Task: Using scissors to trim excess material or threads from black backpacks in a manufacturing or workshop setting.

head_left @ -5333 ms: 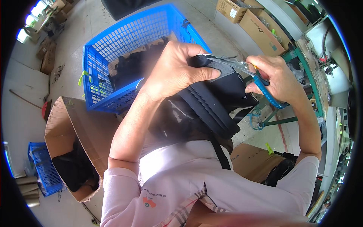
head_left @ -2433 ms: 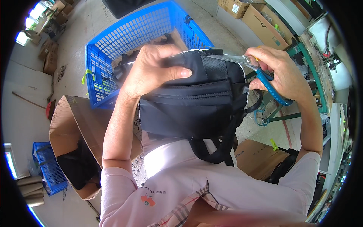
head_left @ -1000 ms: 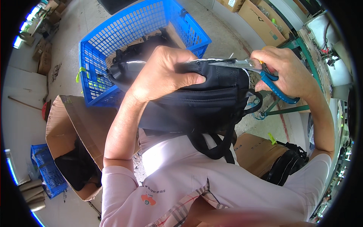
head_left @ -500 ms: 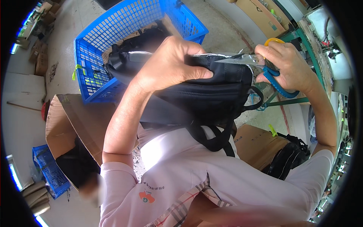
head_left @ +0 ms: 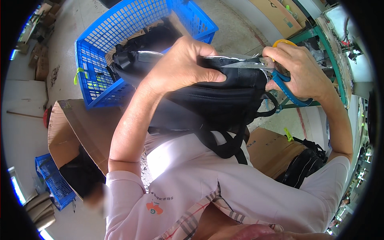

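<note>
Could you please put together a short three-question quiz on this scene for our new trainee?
1. True or false: the left hand grips the top of the black backpack.
2. What does the right hand hold? A) scissors with blue and yellow handles B) a stapler C) a tape roll
3. What large container stands beyond the backpack?

Key: 1 true. 2 A. 3 a blue plastic basket.

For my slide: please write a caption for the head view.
Left hand grips a black backpack while right hand works blue-handled scissors above a blue basket.
</note>
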{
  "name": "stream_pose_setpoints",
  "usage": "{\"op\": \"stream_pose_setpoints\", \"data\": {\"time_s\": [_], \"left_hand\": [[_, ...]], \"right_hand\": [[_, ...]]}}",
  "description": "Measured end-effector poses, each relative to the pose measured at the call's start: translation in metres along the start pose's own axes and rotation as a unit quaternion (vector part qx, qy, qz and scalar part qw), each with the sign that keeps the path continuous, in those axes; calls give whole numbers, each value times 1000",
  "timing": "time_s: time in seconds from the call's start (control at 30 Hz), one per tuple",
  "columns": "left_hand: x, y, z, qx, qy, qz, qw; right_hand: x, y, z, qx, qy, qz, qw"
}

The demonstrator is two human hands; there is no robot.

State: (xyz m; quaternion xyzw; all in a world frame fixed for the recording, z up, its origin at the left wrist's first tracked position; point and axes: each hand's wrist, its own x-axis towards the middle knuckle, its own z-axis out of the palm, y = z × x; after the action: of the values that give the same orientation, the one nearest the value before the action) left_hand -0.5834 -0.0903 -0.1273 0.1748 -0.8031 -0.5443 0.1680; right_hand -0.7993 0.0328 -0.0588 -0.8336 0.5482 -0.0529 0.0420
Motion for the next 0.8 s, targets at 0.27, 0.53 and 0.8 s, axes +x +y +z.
{"op": "stream_pose_setpoints", "data": {"time_s": [0.27, 0.53, 0.8], "left_hand": [[4, -7, 4, -3, -5, 10, 1000], [9, -4, 2, 21, 9, 5, 1000], [-18, -9, -40, 264, -16, 78, 961]], "right_hand": [[-5, 11, 5, -94, 27, -48, 994], [3, 5, 19, 370, 122, 150, 909], [28, -7, 55, 434, 102, 135, 885]]}}
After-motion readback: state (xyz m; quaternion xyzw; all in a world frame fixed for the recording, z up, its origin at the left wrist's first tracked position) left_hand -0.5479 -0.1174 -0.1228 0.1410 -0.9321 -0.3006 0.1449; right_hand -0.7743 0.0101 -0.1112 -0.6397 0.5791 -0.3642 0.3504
